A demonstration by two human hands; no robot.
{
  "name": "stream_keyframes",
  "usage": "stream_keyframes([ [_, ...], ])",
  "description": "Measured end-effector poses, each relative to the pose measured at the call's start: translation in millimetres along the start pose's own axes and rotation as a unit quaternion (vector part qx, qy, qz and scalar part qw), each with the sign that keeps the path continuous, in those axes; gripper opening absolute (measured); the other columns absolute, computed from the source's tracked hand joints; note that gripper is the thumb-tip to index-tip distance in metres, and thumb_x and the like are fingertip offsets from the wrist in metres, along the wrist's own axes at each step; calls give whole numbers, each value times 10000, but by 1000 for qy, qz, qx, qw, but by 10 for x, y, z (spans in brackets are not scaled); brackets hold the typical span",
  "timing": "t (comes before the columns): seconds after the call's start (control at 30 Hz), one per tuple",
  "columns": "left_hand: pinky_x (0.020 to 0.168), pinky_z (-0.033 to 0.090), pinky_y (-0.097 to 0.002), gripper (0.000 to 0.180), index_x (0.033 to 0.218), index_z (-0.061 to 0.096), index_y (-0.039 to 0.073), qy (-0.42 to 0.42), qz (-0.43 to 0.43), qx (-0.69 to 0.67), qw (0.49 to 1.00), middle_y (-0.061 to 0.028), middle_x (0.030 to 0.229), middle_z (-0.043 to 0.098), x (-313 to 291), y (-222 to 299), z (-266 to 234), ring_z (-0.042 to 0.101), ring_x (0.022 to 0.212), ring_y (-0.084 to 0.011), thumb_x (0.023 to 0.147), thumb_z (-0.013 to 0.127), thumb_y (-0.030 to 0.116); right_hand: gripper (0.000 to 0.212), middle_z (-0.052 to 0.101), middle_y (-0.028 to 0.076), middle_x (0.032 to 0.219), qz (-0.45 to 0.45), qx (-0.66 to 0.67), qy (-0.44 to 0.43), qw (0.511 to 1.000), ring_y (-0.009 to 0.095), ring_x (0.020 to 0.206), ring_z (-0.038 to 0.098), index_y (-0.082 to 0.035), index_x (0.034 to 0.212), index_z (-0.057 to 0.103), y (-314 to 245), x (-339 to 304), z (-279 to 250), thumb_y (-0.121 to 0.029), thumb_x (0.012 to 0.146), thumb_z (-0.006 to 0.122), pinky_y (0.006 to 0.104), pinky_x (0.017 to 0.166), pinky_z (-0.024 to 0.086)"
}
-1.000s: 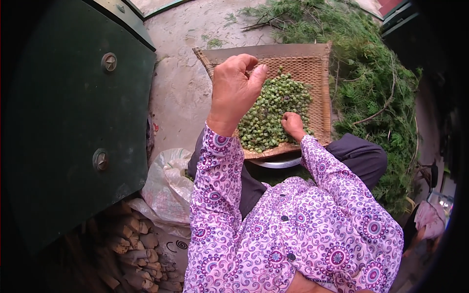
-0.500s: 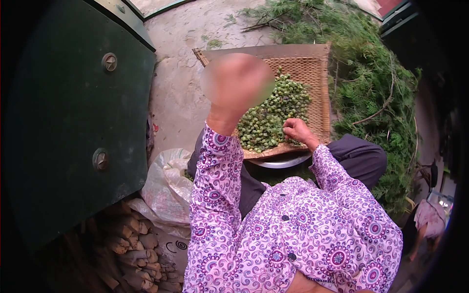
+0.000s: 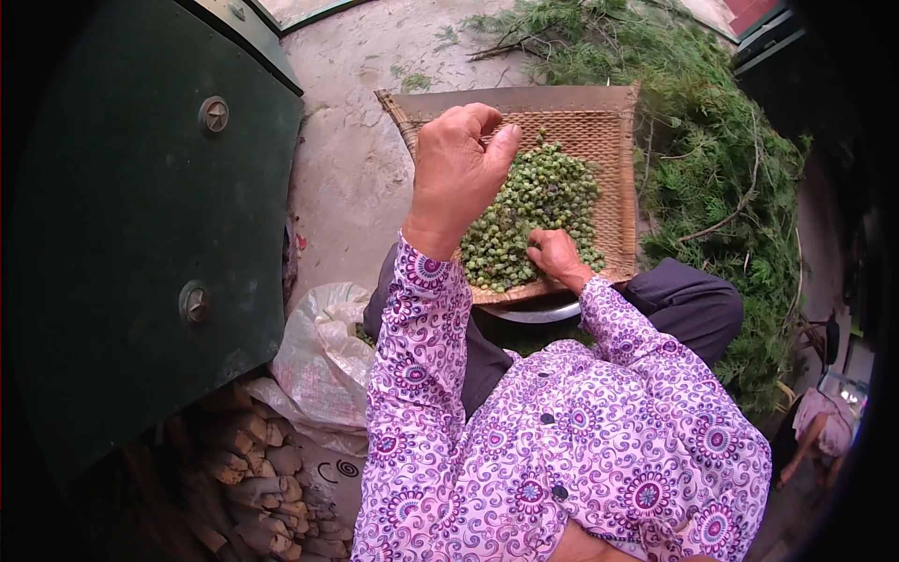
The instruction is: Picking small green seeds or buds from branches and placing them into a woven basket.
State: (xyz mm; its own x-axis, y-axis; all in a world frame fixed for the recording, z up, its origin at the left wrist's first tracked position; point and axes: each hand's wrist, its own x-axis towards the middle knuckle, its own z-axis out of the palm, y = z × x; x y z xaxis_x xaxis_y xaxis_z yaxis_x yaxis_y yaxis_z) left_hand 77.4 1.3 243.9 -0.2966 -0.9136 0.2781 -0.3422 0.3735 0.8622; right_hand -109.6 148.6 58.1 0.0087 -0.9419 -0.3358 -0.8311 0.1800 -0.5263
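A flat woven tray rests in front of me, heaped with small round green cones that look like cypress cones. Over the tray's left part is my left hand, raised, its fingers bent and its thumb a little apart from them. I see nothing between them. My right hand is down at the near right of the heap, fingers pinched together among the cones. Whatever those fingers hold is hidden. Under the tray's near edge shows the rim of a metal basin.
Cut green conifer branches are piled along the right. A whitish woven sack stands at my left, near stacked firewood. The dark green metal door borders the left side. Another person is at the far right edge.
My left hand, blurred before, now shows clearly and sits slightly lower and to the right. My right hand has shifted a little left over the cones.
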Motion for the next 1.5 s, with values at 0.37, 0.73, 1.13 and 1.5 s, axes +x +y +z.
stream_keyframes([
  [0.37, 548, 475, -229, 203, 853, 636, -44, -4, -5, -4, 1000, -83, 677, 629, -20, -42, 31, 590, 596, -100, 795, 605, 147, 94, 520, -18, 623, 226, 450, -84, 860, 58, 487, 465, -30, 792, 596, 218, -78, -303, -122, 775, 593, 184, 412, 348],
  [0.73, 563, 465, -226, 195, 851, 642, -27, -24, -16, 3, 1000, -66, 685, 633, 16, 9, 17, 581, 603, -87, 786, 613, 154, 187, 633, 95, 701, -54, 113, -180, 976, 198, 636, 604, -6, 830, 639, -18, -718, -646, -112, 678, 627, 298, 613, 483],
  [1.13, 652, 491, -343, 265, 805, 646, -14, -144, -143, 135, 970, -165, 737, 642, -700, -534, 597, 630, 674, -258, 727, 599, 234, 127, 588, 133, 653, -76, 145, 142, 976, 212, 603, 588, 19, 767, 590, 264, -1059, -1717, -98, 717, 588, 311, 572, 465],
  [1.5, 499, 473, -234, 242, 869, 624, -42, -125, -331, 48, 934, -59, 702, 619, -1347, -712, 776, 574, 541, -114, 779, 607, 183, 150, 588, 162, 674, -200, 151, 231, 940, 262, 613, 595, 20, 764, 584, 599, -899, -1983, -122, 716, 588, 355, 574, 468],
])
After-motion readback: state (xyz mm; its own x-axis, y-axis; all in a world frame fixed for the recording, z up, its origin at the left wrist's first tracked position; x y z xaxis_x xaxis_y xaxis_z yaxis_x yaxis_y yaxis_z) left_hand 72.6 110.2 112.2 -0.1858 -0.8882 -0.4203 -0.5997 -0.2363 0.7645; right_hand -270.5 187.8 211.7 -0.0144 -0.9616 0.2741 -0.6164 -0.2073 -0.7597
